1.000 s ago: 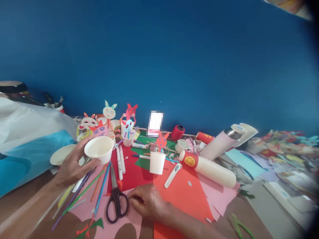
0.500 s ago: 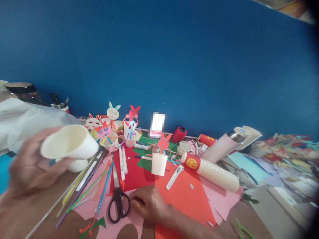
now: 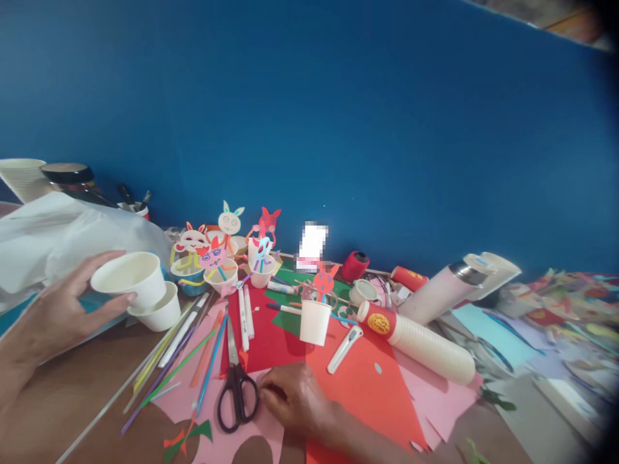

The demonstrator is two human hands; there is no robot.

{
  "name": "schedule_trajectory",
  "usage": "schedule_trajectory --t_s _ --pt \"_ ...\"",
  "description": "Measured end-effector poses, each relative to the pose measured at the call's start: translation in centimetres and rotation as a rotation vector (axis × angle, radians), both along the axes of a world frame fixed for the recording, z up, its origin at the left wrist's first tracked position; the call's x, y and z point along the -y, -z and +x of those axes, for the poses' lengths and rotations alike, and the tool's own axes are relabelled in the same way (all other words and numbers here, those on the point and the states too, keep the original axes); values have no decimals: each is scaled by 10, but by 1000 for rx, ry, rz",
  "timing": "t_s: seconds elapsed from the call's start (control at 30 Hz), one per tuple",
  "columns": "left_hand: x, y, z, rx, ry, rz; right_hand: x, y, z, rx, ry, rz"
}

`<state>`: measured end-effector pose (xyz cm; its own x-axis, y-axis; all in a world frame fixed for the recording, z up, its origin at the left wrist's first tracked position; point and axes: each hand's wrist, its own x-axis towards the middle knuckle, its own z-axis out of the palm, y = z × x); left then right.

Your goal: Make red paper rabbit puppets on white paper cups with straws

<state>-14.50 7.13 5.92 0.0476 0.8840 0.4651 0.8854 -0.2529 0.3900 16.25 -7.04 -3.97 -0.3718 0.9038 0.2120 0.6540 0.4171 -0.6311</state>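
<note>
At the left, my left hand [image 3: 65, 312] grips a white paper cup [image 3: 138, 278], thumb and fingers on its sides, its mouth tipped toward me. Just below and behind it another white paper cup [image 3: 162, 316] rests on the table. My right hand [image 3: 293, 396] lies curled on pink and red paper, right beside the handles of black scissors [image 3: 236, 394]; whatever its fingers may hold is hidden. Ahead of it stands a white cup [image 3: 315, 322] with an orange paper animal head [image 3: 325, 282] above its rim.
Several cups with paper animal figures [image 3: 229, 222] stand near the blue wall. Pipe cleaners [image 3: 178, 367] and markers [image 3: 244, 319] lie left of centre. A utility knife [image 3: 344, 349], a long cup stack [image 3: 425, 345] and a flask [image 3: 440, 290] are right. A plastic bag [image 3: 72, 232] is left.
My left hand has lowered the cup slightly, and the cup behind it shows more. The view has shifted a little to the left. My right hand keeps its place beside the scissors.
</note>
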Motion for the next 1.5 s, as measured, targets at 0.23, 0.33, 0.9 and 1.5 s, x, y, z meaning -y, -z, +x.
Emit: schedule_trajectory --t_s 0.23,0.33,0.9,1.5 --pt "-20 27 -14 -136 161 -128 0 -1 1 -28 0 -1" --pt "-21 28 -14 -181 201 -153 1 -1 1 -19 -1 7" --pt "33 51 211 381 716 -753 0 -32 41 68 18 523" --pt "38 70 233 504 766 -994 35 -66 181 382 515 -305"
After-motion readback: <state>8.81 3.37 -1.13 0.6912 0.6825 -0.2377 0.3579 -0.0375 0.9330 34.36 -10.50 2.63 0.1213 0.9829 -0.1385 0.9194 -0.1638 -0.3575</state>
